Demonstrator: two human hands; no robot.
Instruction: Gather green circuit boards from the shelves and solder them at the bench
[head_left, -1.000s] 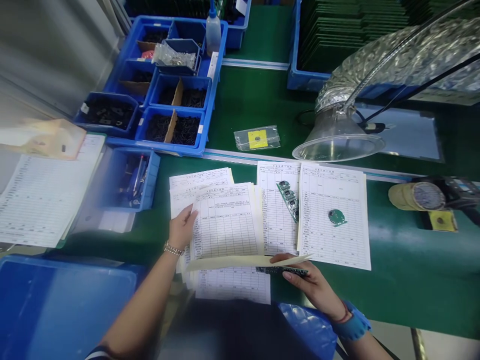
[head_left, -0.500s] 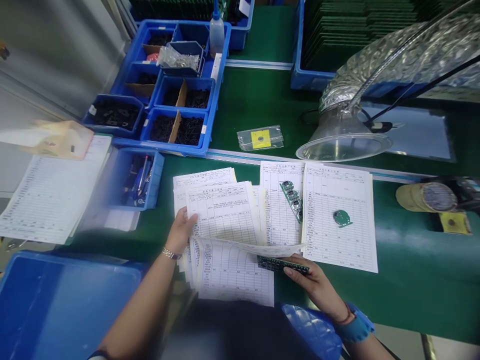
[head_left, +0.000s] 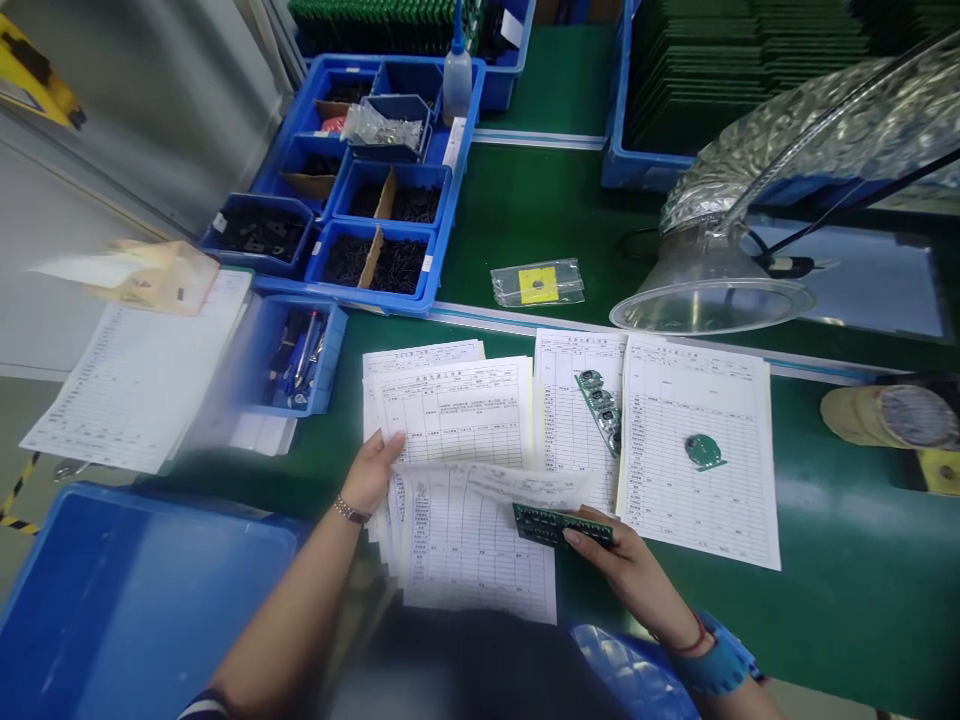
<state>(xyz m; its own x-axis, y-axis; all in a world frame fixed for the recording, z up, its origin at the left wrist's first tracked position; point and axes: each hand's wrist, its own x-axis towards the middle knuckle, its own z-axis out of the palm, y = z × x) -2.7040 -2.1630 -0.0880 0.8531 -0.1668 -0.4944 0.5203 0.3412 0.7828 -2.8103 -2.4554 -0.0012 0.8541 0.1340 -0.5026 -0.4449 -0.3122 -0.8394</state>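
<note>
My left hand (head_left: 371,472) grips the near edge of a loose stack of printed paper forms (head_left: 480,550), and one sheet (head_left: 525,487) curls up across the stack. My right hand (head_left: 611,558) pinches a long green circuit board strip (head_left: 555,525) between thumb and fingers, near the sheet's right end. Farther right, two more forms (head_left: 697,450) (head_left: 577,400) lie flat on the green bench mat (head_left: 847,540). A green board strip (head_left: 600,412) rests on one form, and a small round green circuit board (head_left: 703,452) rests on the other.
A blue compartment tray (head_left: 382,300) of small black parts stands behind the papers, beside a blue pen bin (head_left: 330,360). A large blue tote (head_left: 142,600) sits at lower left. A clear hood (head_left: 709,305) on a foil duct (head_left: 817,130) hangs at right, near a tape roll (head_left: 892,417).
The curled sheet has folded farther back, showing more of the form beneath it. My right hand stays on the board strip. The whole scene has shifted slightly right and down as my head moved.
</note>
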